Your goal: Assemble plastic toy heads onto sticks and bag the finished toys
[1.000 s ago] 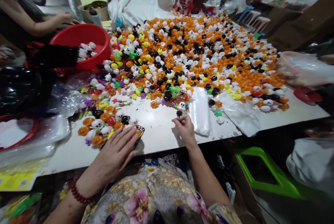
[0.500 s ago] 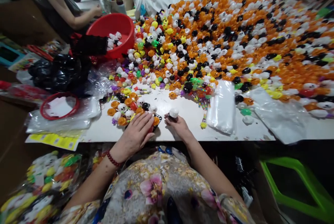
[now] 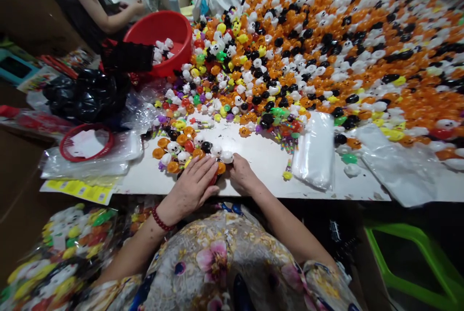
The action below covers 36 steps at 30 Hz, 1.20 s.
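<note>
My left hand [image 3: 194, 180] lies flat, fingers stretched side by side, over a cluster of small plastic toys. An orange pumpkin toy [image 3: 221, 168] peeks out by its fingertips. What lies beneath the palm is mostly hidden. At the cluster's right end, my right hand [image 3: 243, 174] is closed, its thumb and fingertips against a small white toy [image 3: 226, 157]. The lower part of that toy is hidden. White skull-faced toys [image 3: 183, 157], black ones [image 3: 206, 147] and more orange pumpkins fill the cluster beyond my left hand.
A large heap of toys [image 3: 326, 50] covers the table's far side. A red tub [image 3: 184, 35] stands at back left, near another person's arm [image 3: 105, 19]. Clear plastic bags [image 3: 313, 151] lie at right, a red basket [image 3: 108, 144] at left. A green frame [image 3: 416, 258] is below.
My right hand has moved slightly left with the white toy, bringing it against the cluster's right end. My left hand still lies over the toys. The view has shifted a little.
</note>
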{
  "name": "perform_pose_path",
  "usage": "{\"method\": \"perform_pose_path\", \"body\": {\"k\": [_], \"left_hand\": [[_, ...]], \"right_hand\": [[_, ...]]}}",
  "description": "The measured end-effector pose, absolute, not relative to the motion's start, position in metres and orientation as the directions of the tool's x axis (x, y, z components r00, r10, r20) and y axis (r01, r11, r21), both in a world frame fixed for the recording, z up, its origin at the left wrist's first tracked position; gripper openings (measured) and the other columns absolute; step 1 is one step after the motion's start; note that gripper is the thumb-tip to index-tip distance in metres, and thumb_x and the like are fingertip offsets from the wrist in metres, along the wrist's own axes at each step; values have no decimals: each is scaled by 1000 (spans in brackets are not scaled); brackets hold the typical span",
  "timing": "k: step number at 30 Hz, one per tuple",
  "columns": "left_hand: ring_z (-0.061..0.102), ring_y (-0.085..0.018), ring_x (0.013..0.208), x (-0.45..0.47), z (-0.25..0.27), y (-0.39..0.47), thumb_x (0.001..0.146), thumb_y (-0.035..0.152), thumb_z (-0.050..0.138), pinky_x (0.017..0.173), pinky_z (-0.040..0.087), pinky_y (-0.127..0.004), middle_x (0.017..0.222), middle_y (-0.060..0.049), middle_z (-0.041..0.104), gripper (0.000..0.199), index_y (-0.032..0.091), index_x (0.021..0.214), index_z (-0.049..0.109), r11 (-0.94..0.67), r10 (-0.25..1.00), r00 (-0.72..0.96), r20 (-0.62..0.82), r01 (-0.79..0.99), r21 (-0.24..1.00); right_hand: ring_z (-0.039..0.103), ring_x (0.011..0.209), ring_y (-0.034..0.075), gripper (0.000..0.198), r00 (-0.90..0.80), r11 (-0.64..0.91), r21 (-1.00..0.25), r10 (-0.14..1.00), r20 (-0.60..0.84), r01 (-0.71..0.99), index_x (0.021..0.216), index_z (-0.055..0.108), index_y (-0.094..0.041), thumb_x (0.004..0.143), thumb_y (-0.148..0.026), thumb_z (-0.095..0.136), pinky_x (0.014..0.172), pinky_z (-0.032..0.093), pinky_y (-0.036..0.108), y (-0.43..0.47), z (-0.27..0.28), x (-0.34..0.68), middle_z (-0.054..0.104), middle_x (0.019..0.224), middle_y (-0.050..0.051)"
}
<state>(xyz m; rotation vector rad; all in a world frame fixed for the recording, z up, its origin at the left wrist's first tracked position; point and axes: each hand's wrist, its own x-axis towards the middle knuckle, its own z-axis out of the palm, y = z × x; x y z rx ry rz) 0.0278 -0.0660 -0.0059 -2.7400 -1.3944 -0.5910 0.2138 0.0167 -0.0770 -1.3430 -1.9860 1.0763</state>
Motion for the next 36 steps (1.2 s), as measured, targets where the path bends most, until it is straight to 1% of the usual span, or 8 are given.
{"method": "perform_pose_path", "body": {"k": [9,16,19,21,24,26,31,36], "left_hand": [[41,-29,139,27,-8,-66,97,31,48,116,34,-52,146,-18,49,57,15,150,33,-595,791,522,318,777,204],[36,-29,143,28,-4,-68,99,37,44,119,26,-55,149,-17,46,60,19,153,25,-596,780,485,397,769,232],[34,-28,144,22,-15,-87,101,43,31,120,23,-55,153,-14,40,56,22,153,26,-493,767,236,596,811,314],[28,-29,146,18,-31,-102,102,48,24,122,23,-51,158,-11,32,57,24,153,26,-309,750,-130,648,797,518],[22,-26,149,12,-60,-112,100,54,19,123,22,-44,162,-8,25,61,24,154,24,-45,728,-608,317,420,907],[28,-23,147,8,-72,-108,98,59,13,120,29,-43,160,-9,29,66,26,153,27,34,733,-677,64,131,991],[40,-21,141,10,-63,-79,94,69,23,114,38,-37,153,-6,43,69,28,145,44,-53,767,-582,-270,-477,877],[56,-25,128,23,-44,-54,93,67,36,110,44,-41,137,-7,61,65,25,139,52,-149,819,-490,-300,-686,713]], "right_hand": [[54,74,15,17,-455,291,-741,890,-22,605,83,60,-18,76,-6,51,71,44,26,19,-80,214,59,84,2],[50,69,14,13,-453,311,-787,890,45,532,77,55,-20,73,-9,51,65,43,24,17,-87,215,55,79,0],[51,69,15,9,-414,316,-801,905,94,509,74,54,-21,75,-13,50,64,44,25,15,-87,214,54,76,0],[53,69,16,10,-390,331,-810,910,139,483,70,53,-22,75,-13,49,64,45,25,13,-88,214,54,74,0],[55,70,17,13,-384,349,-826,906,177,442,68,54,-23,75,-13,48,66,47,27,6,-89,218,57,74,2],[57,70,18,15,-432,347,-832,890,146,434,66,56,-23,75,-15,47,67,48,29,0,-89,224,59,74,3],[65,89,25,23,-455,211,-908,890,26,361,82,71,-24,83,-33,49,85,53,41,-6,-85,236,72,90,8],[52,131,27,61,-263,-39,-993,963,-66,107,136,57,-27,90,-64,43,106,44,48,25,-72,212,57,140,11]]}}
